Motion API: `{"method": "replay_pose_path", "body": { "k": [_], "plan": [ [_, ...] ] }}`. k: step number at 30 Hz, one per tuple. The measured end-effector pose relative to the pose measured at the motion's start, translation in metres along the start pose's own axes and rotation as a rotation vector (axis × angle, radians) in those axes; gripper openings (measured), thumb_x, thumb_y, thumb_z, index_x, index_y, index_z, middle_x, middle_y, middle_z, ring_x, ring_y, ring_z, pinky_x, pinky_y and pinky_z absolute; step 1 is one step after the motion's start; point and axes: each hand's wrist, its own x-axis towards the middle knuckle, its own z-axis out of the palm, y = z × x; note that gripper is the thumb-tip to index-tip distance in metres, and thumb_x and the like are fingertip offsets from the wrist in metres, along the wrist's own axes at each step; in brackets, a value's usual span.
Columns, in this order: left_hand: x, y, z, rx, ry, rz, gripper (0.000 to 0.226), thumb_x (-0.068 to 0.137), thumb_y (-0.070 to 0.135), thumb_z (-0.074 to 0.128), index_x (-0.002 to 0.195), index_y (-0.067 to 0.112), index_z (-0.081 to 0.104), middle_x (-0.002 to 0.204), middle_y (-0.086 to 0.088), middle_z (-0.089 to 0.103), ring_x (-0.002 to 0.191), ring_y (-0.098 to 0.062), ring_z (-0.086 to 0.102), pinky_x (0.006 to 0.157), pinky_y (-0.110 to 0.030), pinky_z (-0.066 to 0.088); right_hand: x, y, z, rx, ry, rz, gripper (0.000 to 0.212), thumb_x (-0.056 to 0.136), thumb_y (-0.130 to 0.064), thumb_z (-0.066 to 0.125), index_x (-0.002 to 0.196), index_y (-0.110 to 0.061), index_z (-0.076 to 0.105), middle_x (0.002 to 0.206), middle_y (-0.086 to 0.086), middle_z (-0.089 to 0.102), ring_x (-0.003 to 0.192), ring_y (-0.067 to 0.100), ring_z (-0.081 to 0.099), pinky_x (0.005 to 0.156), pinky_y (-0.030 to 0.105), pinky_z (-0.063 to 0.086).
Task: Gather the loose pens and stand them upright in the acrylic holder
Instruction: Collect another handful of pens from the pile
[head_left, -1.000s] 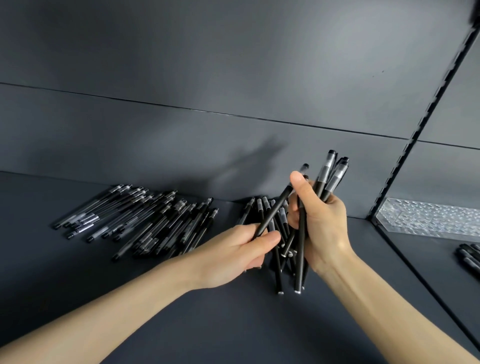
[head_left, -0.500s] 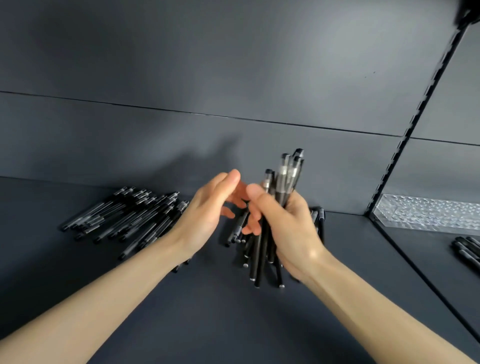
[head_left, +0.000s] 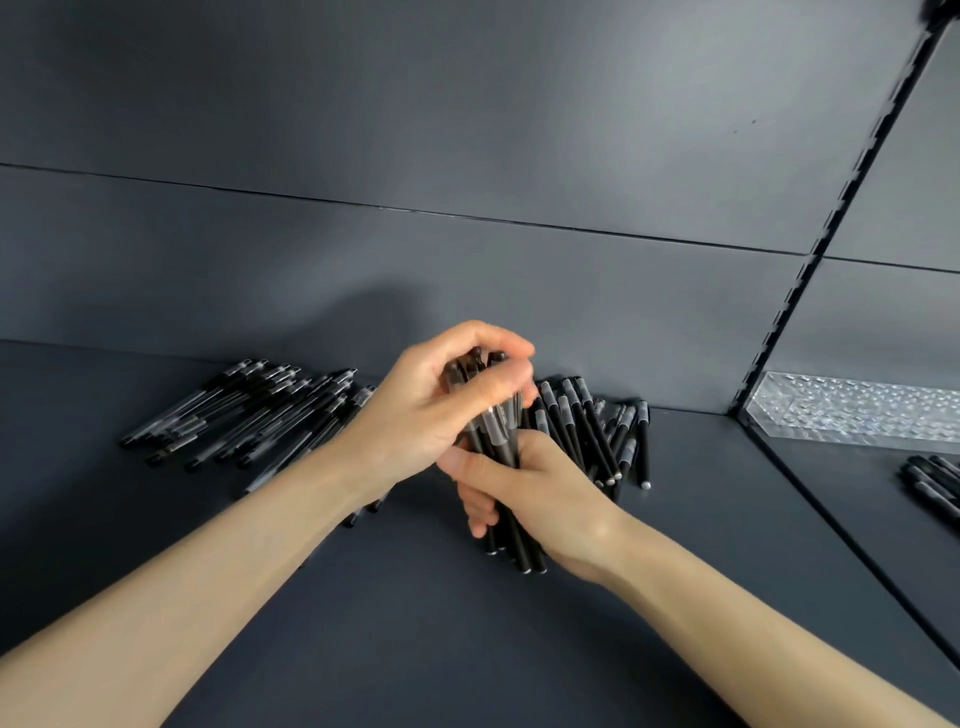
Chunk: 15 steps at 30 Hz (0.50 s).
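Above the shelf (head_left: 415, 649), right hand (head_left: 540, 499) clamps pen bundle (head_left: 501, 441); left hand (head_left: 441, 400), cupped closed over caps, should tap ends level.

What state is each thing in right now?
Bundle of black pens: upright, gripped by both hands.
Left hand: closed over bundle's top.
Right hand: wrapped around bundle's lower half.
Loose black pens: lying flat.
Clear acrylic holder: empty, as far as visible.

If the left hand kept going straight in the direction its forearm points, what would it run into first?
The left hand is already closed on the bundle of pens that the right hand grips. Beyond that, probably the loose pens lying by the back wall, though depth is hard to judge.
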Motion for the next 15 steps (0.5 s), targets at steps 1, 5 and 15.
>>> {"method": "replay_pose_path", "body": {
  "k": [1, 5, 15],
  "plan": [
    [0.002, -0.005, 0.0, -0.036, 0.034, -0.021, 0.034, 0.086, 0.042, 0.054, 0.108, 0.017, 0.063, 0.095, -0.003, 0.071, 0.093, -0.01, 0.066, 0.083, -0.021, 0.051, 0.001, -0.001, -0.001, 0.065, 0.024, 0.015, 0.023, 0.093, -0.014, 0.056, 0.073, -0.004, 0.051, 0.051, 0.001, 0.038, 0.049, 0.013, 0.038, 0.051, 0.024, 0.043],
    [0.007, -0.039, 0.001, 0.028, 0.185, -0.185, 0.022, 0.096, 0.038, 0.048, 0.103, 0.022, 0.061, 0.094, 0.006, 0.069, 0.093, -0.005, 0.064, 0.086, -0.025, 0.045, 0.006, -0.007, -0.024, 0.198, 0.233, 0.078, 0.026, 0.092, -0.016, 0.058, 0.068, -0.012, 0.049, 0.049, 0.0, 0.033, 0.043, 0.012, 0.029, 0.042, 0.023, 0.031],
    [0.005, -0.074, 0.024, 0.95, -0.391, -0.111, 0.059, 0.097, 0.053, 0.03, 0.15, 0.029, 0.017, 0.157, 0.008, 0.017, 0.145, -0.009, 0.01, 0.114, -0.024, 0.009, 0.004, -0.001, -0.069, 0.241, 0.451, 0.09, 0.026, 0.091, -0.019, 0.059, 0.069, -0.011, 0.049, 0.048, 0.0, 0.033, 0.043, 0.013, 0.029, 0.043, 0.024, 0.032]
  ]
}}
